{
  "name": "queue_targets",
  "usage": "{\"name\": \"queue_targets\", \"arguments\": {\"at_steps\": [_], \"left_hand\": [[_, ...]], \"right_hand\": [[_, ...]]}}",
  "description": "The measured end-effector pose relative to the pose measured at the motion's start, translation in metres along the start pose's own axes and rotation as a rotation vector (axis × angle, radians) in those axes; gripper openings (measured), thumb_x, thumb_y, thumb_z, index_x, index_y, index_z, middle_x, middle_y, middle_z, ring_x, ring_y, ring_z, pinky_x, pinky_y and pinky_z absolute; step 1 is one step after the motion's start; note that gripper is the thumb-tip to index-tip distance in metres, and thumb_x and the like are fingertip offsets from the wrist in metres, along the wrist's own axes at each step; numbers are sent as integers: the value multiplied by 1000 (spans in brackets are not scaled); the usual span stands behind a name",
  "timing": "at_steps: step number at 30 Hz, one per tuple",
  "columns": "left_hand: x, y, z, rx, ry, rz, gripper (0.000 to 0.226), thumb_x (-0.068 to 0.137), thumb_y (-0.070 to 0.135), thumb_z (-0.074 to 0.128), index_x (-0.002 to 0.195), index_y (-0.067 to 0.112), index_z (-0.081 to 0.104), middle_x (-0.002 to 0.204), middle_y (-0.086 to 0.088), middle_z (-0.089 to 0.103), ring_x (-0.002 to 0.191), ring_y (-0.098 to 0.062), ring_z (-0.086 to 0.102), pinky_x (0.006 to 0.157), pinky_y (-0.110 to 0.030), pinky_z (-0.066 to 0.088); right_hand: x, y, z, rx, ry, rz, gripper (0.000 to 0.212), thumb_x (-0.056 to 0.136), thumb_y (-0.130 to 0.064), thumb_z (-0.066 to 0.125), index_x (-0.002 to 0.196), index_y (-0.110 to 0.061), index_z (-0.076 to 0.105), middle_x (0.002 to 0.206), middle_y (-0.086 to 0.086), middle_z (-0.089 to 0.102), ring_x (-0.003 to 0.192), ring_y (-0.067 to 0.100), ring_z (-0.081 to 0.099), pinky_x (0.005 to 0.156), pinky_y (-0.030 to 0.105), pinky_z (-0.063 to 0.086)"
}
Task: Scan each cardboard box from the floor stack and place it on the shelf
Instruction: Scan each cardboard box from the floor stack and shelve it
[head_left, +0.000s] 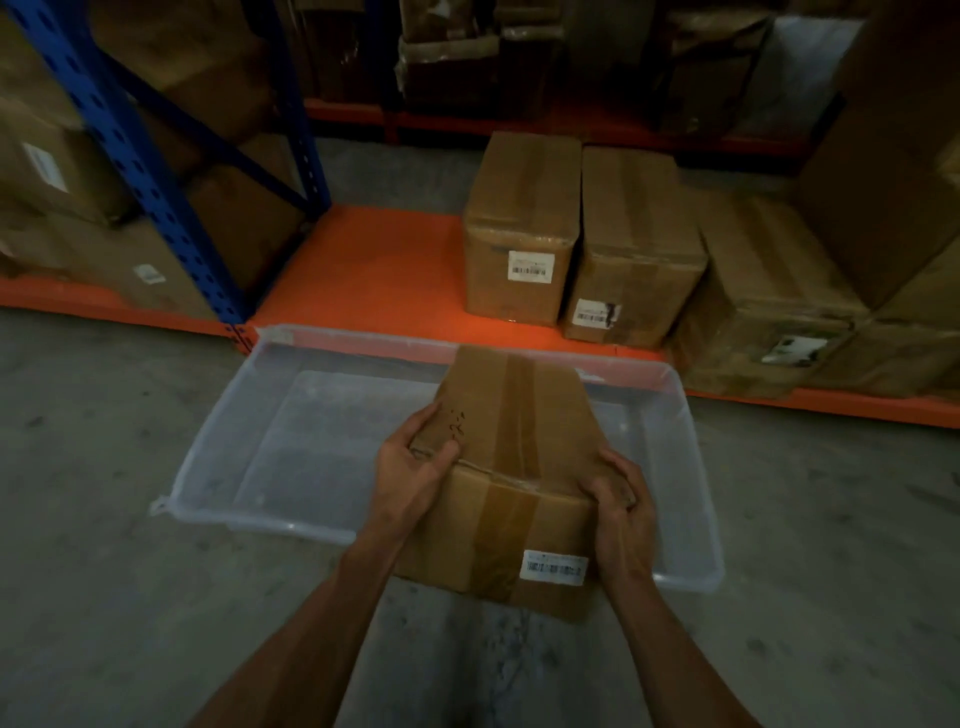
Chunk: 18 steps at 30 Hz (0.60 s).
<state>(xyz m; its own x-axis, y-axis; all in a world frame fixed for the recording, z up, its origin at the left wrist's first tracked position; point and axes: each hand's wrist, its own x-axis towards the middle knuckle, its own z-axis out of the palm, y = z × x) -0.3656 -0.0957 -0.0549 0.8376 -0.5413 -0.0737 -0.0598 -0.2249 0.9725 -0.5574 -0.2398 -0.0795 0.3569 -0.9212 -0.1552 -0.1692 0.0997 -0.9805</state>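
Note:
I hold a taped cardboard box (511, 467) in both hands above a clear plastic bin (291, 519). A white barcode label sits on the box's near face at the lower right. My left hand (415, 462) grips its left upper edge. My right hand (621, 512) clasps its right side. The orange low shelf (374, 270) lies beyond the bin. Two boxes stand on it side by side: one with a white label (524, 228) and one to its right (636, 249).
A blue rack upright (140, 150) rises at the left, with stored cartons behind it. More cartons (779, 312) fill the shelf's right end. Further boxes sit on the rear rack. Bare grey concrete floor spreads on both sides of the bin.

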Motion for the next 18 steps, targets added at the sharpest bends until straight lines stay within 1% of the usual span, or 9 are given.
{"name": "queue_targets", "arguments": {"at_steps": [1, 3, 5, 7, 9, 12, 14, 17, 18], "left_hand": [[-6, 25, -5, 0, 5, -16, 53, 85, 15, 74, 135, 21, 59, 118, 6, 65, 98, 7, 63, 79, -8, 51], [-15, 79, -16, -7, 11, -34, 49, 84, 14, 73, 131, 18, 61, 115, 1, 69, 98, -1, 66, 82, -15, 54], [-24, 139, -27, -16, 8, -56, 46, 83, 18, 74, 128, 17, 64, 111, 1, 71, 95, -2, 68, 84, -20, 56], [-34, 201, -36, -36, -4, -75, 50, 77, 29, 73, 125, 20, 65, 107, 5, 72, 94, -4, 69, 84, -22, 56], [-46, 260, -44, -51, -13, -87, 52, 71, 35, 70, 122, 25, 66, 104, 11, 71, 94, -1, 68, 81, -17, 54], [-61, 344, -56, -60, -29, -68, 46, 80, 23, 73, 126, 20, 64, 102, 18, 66, 89, 13, 63, 75, -5, 48], [-66, 394, -62, -57, -37, -39, 43, 85, 17, 72, 128, 17, 63, 101, 21, 63, 84, 21, 59, 70, 1, 43], [-69, 460, -67, -89, -71, 7, 44, 87, 17, 71, 131, 15, 60, 102, 21, 61, 84, 22, 58, 68, 1, 43], [-69, 479, -68, -92, -86, 32, 45, 88, 19, 70, 132, 16, 59, 104, 21, 60, 88, 18, 59, 70, -1, 44]], "right_hand": [[-6, -25, -6, 4, -1, 5, 48, 74, -36, 66, 122, -32, 70, 130, -6, 65, 113, 6, 59, 87, 19, 45], [-18, -81, -18, 19, -5, 12, 53, 74, -36, 66, 127, -28, 69, 124, -11, 66, 105, -9, 60, 82, 10, 46], [-29, -140, -31, 18, 2, 17, 55, 75, -37, 67, 129, -27, 68, 120, -14, 67, 101, -15, 61, 77, 5, 48], [-41, -202, -44, 8, 31, 40, 54, 75, -37, 69, 128, -28, 69, 121, -5, 70, 106, 0, 65, 83, 19, 54], [-55, -262, -59, -9, 59, 47, 54, 74, -38, 69, 127, -30, 70, 123, 0, 70, 111, 14, 65, 89, 32, 55], [-74, -348, -80, -14, 73, 39, 53, 75, -39, 69, 127, -31, 70, 132, 2, 67, 119, 18, 63, 100, 41, 53], [-84, -399, -93, -5, 77, 19, 52, 75, -40, 70, 127, -32, 70, 133, -1, 64, 121, 20, 60, 102, 42, 52], [-94, -468, -107, 2, 111, -41, 59, 72, -41, 68, 130, -29, 69, 129, -3, 59, 117, 16, 55, 88, 27, 49], [-97, -488, -112, 7, 127, -67, 61, 72, -40, 67, 131, -27, 68, 131, -1, 58, 117, 15, 53, 86, 26, 46]]}}
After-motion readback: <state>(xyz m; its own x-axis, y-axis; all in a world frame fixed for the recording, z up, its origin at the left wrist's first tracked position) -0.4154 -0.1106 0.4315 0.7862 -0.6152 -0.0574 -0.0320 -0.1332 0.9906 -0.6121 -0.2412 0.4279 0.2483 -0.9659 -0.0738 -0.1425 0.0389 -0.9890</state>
